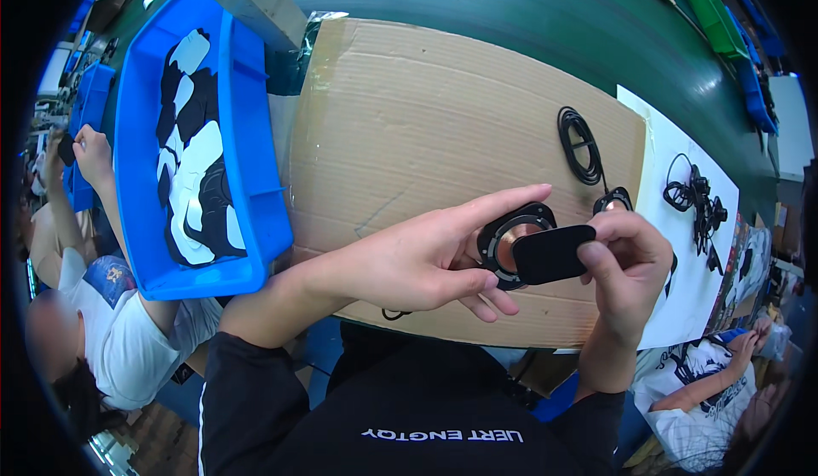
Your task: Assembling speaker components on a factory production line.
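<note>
My left hand (426, 254) is closed around a round black part with a copper-coloured centre (503, 247), gripping it by its rim. Between the thumb and fingers of my right hand (629, 259) is a flat black rounded-rectangular pad (554, 256). The pad overlaps the right side of the copper centre; whether the two touch I cannot tell. Just beyond my right hand lies a similar black part with a copper centre (612, 201), partly hidden by my fingers. A coiled black cable (579, 144) runs to it.
Cardboard (443, 118) covers the bench before me. At left a blue bin (260, 161) holds black and white flat pieces (194, 178). Black cabled parts (700, 203) lie on a white sheet (682, 305) at right. People sit on both sides; a co-worker's hand (92, 150) is beyond the bin.
</note>
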Demonstrator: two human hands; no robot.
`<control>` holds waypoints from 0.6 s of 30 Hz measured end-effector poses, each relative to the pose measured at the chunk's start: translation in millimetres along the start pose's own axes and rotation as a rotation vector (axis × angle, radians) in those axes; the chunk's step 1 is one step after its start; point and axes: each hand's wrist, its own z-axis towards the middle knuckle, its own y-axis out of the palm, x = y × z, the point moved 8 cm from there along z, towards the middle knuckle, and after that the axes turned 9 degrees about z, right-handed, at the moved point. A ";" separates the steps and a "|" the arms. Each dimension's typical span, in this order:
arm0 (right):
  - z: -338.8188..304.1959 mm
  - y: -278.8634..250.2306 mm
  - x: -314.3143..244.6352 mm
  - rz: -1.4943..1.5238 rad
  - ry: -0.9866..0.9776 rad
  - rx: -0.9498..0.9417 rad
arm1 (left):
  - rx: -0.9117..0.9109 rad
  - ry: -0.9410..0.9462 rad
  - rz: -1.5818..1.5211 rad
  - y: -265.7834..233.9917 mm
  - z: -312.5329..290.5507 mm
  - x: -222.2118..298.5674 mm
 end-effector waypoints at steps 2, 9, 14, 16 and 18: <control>-4.7 0.5 7.5 0.037 0.017 0.015 | -0.030 -0.017 -0.023 0.7 0.9 -2.4; -9.6 7.3 14.4 0.033 0.072 0.034 | -0.081 -0.108 -0.134 4.0 0.9 -13.3; -9.5 -3.0 14.7 0.178 0.066 0.070 | -0.095 -0.112 -0.173 4.9 1.4 -11.4; -8.9 -6.7 15.5 0.198 0.051 0.067 | -0.081 -0.123 -0.151 4.6 2.0 -9.6; -8.2 -9.6 15.7 0.235 0.018 0.060 | -0.054 -0.139 -0.106 3.3 2.5 -8.0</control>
